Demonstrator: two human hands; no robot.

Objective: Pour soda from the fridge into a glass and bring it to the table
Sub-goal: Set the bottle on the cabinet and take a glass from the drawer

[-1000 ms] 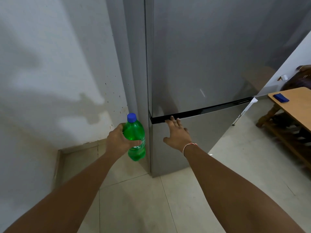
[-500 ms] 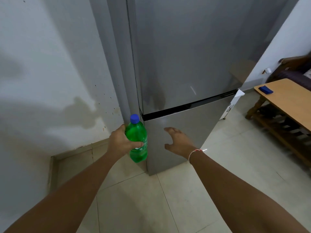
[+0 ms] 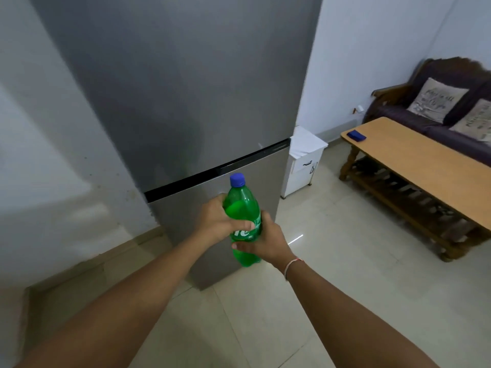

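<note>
A green soda bottle (image 3: 243, 205) with a blue cap stands upright in front of me, held in both hands. My left hand (image 3: 215, 221) wraps its left side and label. My right hand (image 3: 268, 241) grips the lower right side, a thin band on the wrist. Behind them stands the grey fridge (image 3: 186, 102) with both doors closed. The wooden table (image 3: 425, 160) is at the right. No glass is in view.
A small white cabinet (image 3: 303, 160) stands right of the fridge. A blue object (image 3: 357, 134) lies on the table's far end. A dark sofa (image 3: 438, 120) with cushions is behind the table. White wall at left, tiled floor below.
My right hand left the fridge's lower door and closed on the bottle. The bottle moved right, in front of the fridge. My view turned right, showing the table and sofa.
</note>
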